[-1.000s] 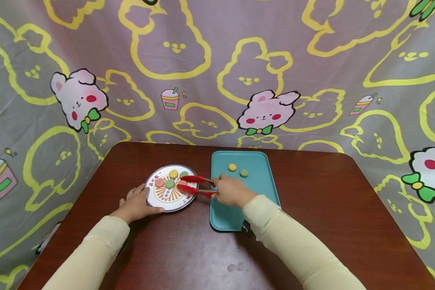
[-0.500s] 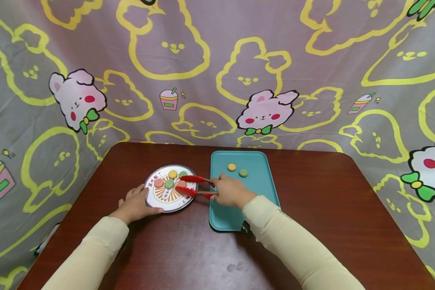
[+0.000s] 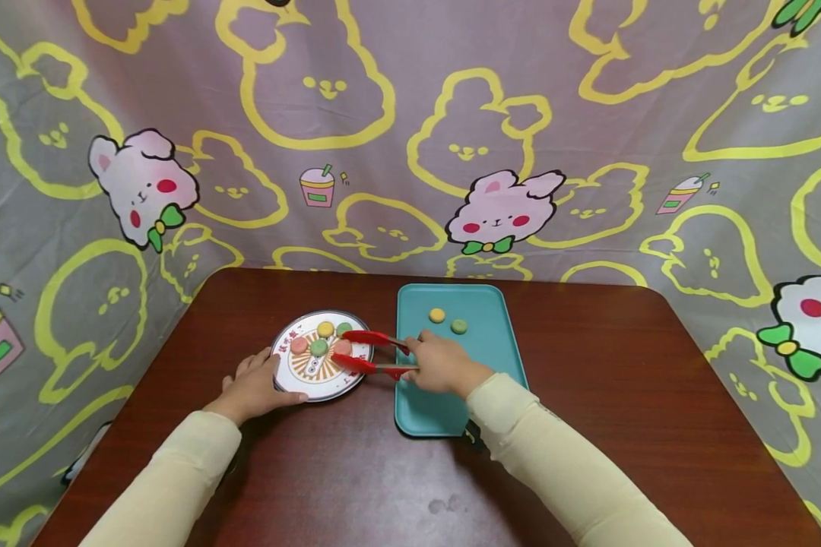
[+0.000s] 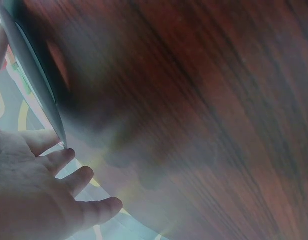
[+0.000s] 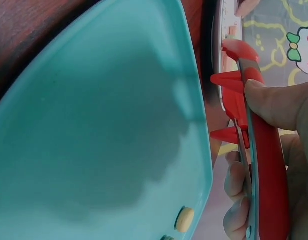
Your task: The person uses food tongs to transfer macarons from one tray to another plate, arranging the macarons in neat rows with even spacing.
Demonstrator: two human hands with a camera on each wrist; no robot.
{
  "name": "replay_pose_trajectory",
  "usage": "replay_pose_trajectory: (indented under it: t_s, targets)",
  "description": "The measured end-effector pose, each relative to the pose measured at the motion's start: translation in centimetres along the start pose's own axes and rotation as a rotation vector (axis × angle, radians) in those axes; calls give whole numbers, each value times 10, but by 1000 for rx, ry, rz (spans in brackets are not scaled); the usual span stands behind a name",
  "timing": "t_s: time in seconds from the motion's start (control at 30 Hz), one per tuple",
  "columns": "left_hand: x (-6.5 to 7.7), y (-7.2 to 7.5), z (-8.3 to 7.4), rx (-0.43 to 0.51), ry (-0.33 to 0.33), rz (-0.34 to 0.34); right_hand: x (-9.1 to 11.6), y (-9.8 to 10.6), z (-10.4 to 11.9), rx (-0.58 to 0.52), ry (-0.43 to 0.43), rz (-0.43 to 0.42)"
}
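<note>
My right hand point(image 3: 445, 365) grips red-and-metal tongs point(image 3: 356, 365), the thumb along the handle in the right wrist view. The tongs' two red tips reach over the right part of a round white plate point(image 3: 328, 390), on either side of a pink macaron point(image 3: 343, 347); whether they touch it I cannot tell. Beside it on the plate are another pink macaron point(image 3: 299, 346), a yellow one point(image 3: 324, 329) and two green ones point(image 3: 318, 348). At the plate's left edge rests my left hand point(image 3: 249, 389), thumb along the front rim. The left wrist view shows its fingers point(image 4: 101, 210) spread and fairly straight.
A teal tray point(image 3: 427, 410) lies right of the plate, under my right hand. Near its far end sit a yellow macaron point(image 3: 437, 315) and a green macaron point(image 3: 458, 327). The brown wooden table point(image 3: 602, 365) backs onto a patterned curtain point(image 3: 383, 91).
My right hand has shifted slightly to the right with the tongs. The left hand stays at the plate's edge, and the macarons keep their places.
</note>
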State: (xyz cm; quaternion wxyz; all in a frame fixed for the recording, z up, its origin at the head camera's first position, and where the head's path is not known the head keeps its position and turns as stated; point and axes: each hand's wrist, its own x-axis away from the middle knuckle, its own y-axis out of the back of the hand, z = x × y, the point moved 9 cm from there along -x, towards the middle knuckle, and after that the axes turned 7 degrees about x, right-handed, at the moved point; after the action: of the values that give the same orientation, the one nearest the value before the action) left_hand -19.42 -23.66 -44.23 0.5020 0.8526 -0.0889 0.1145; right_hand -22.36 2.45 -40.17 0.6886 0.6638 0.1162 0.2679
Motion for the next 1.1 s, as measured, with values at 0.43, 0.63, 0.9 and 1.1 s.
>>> replay_pose_trajectory:
  t_s: [0.43, 0.63, 0.9, 1.1]
  targets:
    - [0, -2, 3, 22, 14, 11, 10, 6, -13, -42, -17, -39]
    - [0, -2, 2, 25, 11, 13, 15, 9, -22, -58, -38, -52]
    - [1, -1, 0, 18, 0, 4, 25, 14, -36, -92, -65, -85]
    - [0, -1, 1, 14, -1, 1, 35, 21, -45, -128, -80, -108]
